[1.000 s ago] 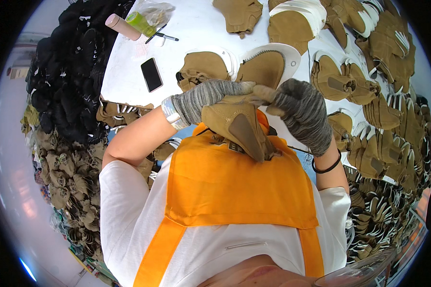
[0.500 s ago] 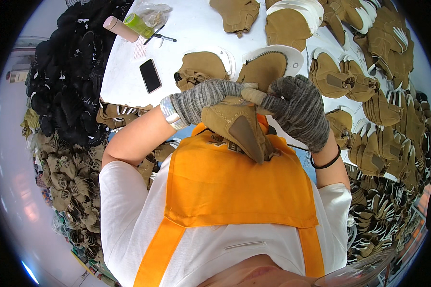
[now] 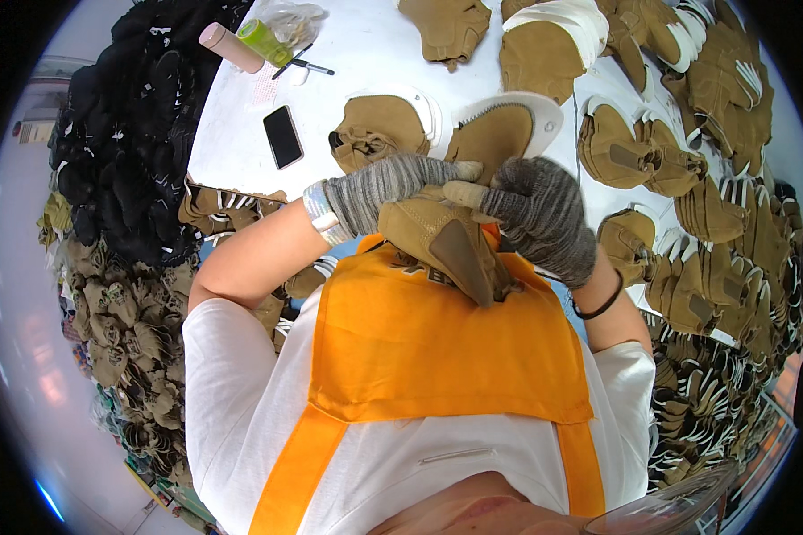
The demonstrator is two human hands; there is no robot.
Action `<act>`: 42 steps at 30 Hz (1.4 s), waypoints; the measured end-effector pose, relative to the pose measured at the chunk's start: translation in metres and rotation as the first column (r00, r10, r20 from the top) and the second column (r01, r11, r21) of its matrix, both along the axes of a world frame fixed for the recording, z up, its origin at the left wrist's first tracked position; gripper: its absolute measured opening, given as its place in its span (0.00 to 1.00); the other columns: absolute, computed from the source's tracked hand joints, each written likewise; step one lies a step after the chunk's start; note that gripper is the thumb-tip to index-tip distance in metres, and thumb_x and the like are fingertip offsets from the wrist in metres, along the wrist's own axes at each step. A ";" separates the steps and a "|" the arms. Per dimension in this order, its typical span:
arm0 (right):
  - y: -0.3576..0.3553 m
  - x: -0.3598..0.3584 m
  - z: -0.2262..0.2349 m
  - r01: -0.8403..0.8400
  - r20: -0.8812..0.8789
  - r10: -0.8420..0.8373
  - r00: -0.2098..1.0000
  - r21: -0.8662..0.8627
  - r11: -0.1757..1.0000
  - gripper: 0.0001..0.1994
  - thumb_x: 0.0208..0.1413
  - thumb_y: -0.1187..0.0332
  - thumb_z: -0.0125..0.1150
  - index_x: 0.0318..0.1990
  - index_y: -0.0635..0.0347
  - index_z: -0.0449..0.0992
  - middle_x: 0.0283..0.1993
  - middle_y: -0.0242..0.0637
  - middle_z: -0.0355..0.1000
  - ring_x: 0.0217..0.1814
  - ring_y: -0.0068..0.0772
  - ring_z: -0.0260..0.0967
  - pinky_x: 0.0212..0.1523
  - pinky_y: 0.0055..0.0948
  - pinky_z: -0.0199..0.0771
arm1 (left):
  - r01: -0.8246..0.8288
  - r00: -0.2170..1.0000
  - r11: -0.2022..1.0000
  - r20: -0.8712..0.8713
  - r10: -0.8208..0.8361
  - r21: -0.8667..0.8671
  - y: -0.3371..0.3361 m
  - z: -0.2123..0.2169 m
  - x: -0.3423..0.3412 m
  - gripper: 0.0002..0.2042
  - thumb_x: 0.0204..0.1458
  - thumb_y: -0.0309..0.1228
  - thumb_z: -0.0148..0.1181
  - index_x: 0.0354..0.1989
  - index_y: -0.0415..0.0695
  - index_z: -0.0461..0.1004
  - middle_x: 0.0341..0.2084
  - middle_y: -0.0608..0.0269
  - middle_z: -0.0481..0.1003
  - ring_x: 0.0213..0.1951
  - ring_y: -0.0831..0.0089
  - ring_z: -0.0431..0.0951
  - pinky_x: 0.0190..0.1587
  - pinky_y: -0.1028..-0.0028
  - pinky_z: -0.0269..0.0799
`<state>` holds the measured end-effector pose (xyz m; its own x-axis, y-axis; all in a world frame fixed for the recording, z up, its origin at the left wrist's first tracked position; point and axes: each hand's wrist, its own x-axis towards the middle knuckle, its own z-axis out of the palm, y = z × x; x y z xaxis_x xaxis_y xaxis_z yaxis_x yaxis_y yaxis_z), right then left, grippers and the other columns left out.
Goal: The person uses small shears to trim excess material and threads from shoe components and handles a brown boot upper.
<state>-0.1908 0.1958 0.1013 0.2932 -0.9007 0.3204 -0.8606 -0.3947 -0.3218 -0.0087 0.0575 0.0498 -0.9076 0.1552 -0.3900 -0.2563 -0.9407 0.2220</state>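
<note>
A brown shoe upper (image 3: 419, 230) is held up before my chest, its darker patched heel end hanging toward me. Its brown front part (image 3: 492, 138), edged with a white stitched rim, sticks out beyond my fingers. My left hand (image 3: 379, 194), in a grey knitted glove with pale fingertips, is closed on the upper's near left edge. From the other side my right hand (image 3: 544, 212), gloved alike, grips it with bent fingers, thumb and fingertip close to the left fingertips. What lies between the fingertips is hidden.
Another brown upper (image 3: 379, 129) lies on the white table (image 3: 232, 134) just beyond my left hand. A phone (image 3: 283, 137), pink bottle (image 3: 230, 46), green cup (image 3: 263, 41) and pens are farther left. More uppers (image 3: 616, 147) crowd the right; black ones (image 3: 125, 134) are piled left.
My right hand has dropped slightly toward me and its fingers have shifted on the upper. My left hand stays almost in place.
</note>
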 end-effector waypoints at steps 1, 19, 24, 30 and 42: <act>0.002 0.003 -0.006 0.006 0.113 -0.011 0.994 0.042 0.999 0.19 0.48 0.71 0.58 0.49 0.41 0.78 0.31 0.29 0.71 0.34 0.33 0.69 0.35 0.31 0.72 | -0.006 0.999 1.000 -0.044 0.007 0.021 0.000 -0.005 0.002 0.15 0.59 0.31 0.54 0.53 0.38 0.70 0.47 0.57 0.74 0.46 0.73 0.77 0.50 0.74 0.76; 0.008 -0.015 0.008 0.026 -0.140 -0.042 0.989 -0.115 0.993 0.17 0.45 0.64 0.64 0.45 0.40 0.80 0.25 0.30 0.67 0.27 0.32 0.68 0.25 0.32 0.68 | -0.048 0.991 0.962 0.110 0.080 -0.269 0.005 0.013 -0.005 0.15 0.59 0.34 0.54 0.48 0.35 0.72 0.42 0.56 0.77 0.41 0.72 0.79 0.43 0.77 0.79; 0.003 -0.013 0.014 0.008 -0.140 -0.026 0.990 -0.130 0.992 0.19 0.43 0.65 0.65 0.47 0.40 0.79 0.24 0.29 0.63 0.26 0.32 0.67 0.25 0.32 0.68 | -0.024 0.975 0.969 0.209 0.077 -0.246 0.005 0.024 -0.012 0.14 0.57 0.35 0.58 0.45 0.36 0.73 0.37 0.56 0.78 0.36 0.71 0.81 0.39 0.77 0.80; -0.003 -0.009 0.010 -0.010 -0.097 -0.005 0.995 -0.152 0.988 0.21 0.44 0.67 0.64 0.50 0.39 0.77 0.25 0.30 0.64 0.26 0.33 0.67 0.25 0.31 0.68 | -0.034 0.975 0.965 0.203 0.089 -0.259 0.001 0.009 -0.010 0.14 0.57 0.34 0.58 0.46 0.37 0.72 0.38 0.55 0.78 0.37 0.70 0.81 0.39 0.77 0.80; -0.004 -0.016 0.013 -0.022 0.040 0.021 0.999 0.015 1.000 0.19 0.45 0.66 0.64 0.49 0.42 0.78 0.28 0.31 0.67 0.29 0.35 0.68 0.31 0.32 0.71 | -0.063 0.994 0.979 0.071 0.078 -0.193 0.002 0.006 -0.008 0.16 0.60 0.35 0.53 0.50 0.35 0.71 0.44 0.55 0.76 0.41 0.72 0.79 0.45 0.79 0.78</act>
